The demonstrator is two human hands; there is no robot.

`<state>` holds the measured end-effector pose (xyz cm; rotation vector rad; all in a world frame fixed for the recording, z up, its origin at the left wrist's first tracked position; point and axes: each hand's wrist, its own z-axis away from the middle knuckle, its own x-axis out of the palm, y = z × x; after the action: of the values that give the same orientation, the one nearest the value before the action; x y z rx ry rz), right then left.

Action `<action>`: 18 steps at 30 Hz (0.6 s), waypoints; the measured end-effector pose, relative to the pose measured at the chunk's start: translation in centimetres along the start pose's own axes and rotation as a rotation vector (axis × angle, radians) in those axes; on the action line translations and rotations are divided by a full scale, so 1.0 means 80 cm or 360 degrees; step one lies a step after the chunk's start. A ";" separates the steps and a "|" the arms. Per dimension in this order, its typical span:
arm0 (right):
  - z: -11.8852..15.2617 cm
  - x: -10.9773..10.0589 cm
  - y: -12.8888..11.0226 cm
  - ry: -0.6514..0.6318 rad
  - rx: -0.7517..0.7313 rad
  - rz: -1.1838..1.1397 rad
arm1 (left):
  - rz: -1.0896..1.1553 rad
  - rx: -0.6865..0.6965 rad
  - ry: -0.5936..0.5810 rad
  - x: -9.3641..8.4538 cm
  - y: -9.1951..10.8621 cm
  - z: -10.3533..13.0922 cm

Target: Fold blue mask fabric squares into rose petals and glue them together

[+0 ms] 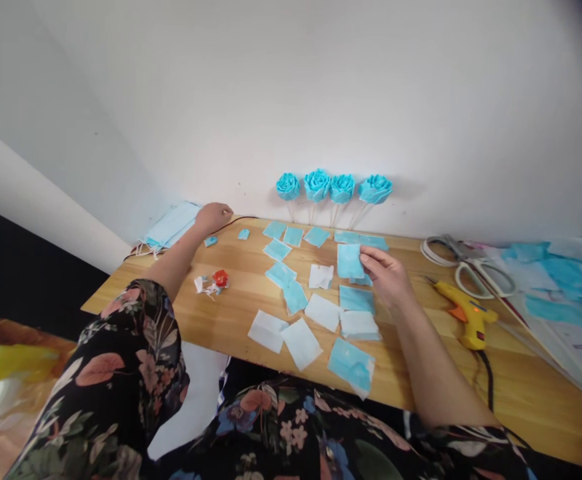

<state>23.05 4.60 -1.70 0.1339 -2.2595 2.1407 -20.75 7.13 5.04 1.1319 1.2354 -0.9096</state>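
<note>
My right hand (385, 273) pinches a blue fabric square (350, 261) by its right edge, a little above the table. Off to the left, near the wall, my left hand (215, 217) has its fingers curled in; whatever they hold, if anything, is too small to name. Several blue squares (277, 250) and white squares (302, 343) lie spread over the wooden table (231, 313). Two small blue pieces (243, 234) rest beside my left hand. Several blue fabric flowers on sticks (317, 185) lean against the wall.
A yellow glue gun (465, 312), scissors (485, 277) and a coil of white cord (438, 250) lie at right, near blue scraps (565, 280). Blue masks (173, 225) lie at the back left. A red piece (221, 278) sits among white scraps.
</note>
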 end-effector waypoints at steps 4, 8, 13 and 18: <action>-0.001 0.000 0.002 -0.0033 0.0000 -0.0011 | -0.0126 -0.0099 -0.0090 -0.016 -0.038 0.006; -0.002 0.002 0.001 -0.0001 0.0019 -0.0063 | -0.0187 -0.0111 -0.0225 -0.005 -0.059 0.016; 0.000 0.003 -0.003 0.0012 0.0046 -0.0061 | -0.0217 -0.0087 -0.0296 0.009 -0.062 0.020; 0.001 0.003 -0.005 0.0058 0.0053 -0.0026 | -0.0222 -0.0061 -0.0324 0.015 -0.063 0.013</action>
<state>22.88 4.50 -1.27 0.1125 -2.1961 2.1556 -25.20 5.02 3.09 0.9067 1.1693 -1.0742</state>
